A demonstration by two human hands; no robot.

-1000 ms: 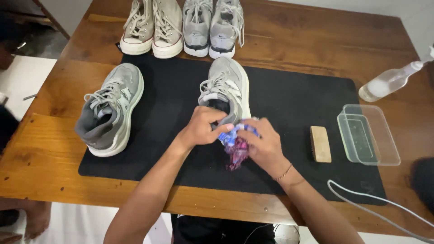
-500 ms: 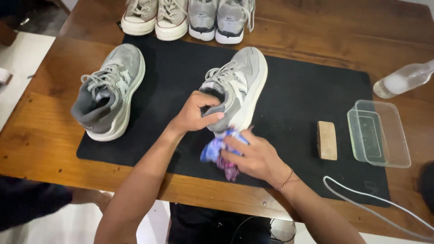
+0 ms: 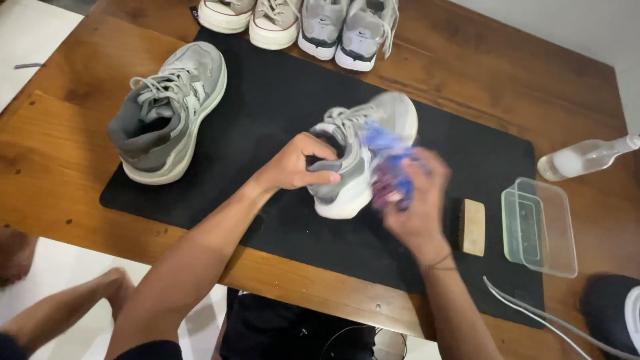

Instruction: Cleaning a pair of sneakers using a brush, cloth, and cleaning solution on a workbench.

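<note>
A grey and white sneaker (image 3: 373,143) lies on the black mat (image 3: 267,107) in the middle of the wooden table. My left hand (image 3: 299,161) grips its heel and collar. My right hand (image 3: 417,200) is blurred beside the shoe's right side and holds a crumpled blue and purple cloth (image 3: 390,167) against it. The matching grey sneaker (image 3: 167,113) stands on the mat to the left, untouched.
Two more pairs of shoes (image 3: 303,23) line the far edge. A wooden brush (image 3: 473,227), a clear plastic tub (image 3: 539,227) and a spray bottle (image 3: 583,157) sit to the right. A white cable (image 3: 533,317) runs along the near right edge.
My right hand has risen with the cloth from below the shoe to its right side. My left hand has stayed on the heel, and the shoe has turned slightly.
</note>
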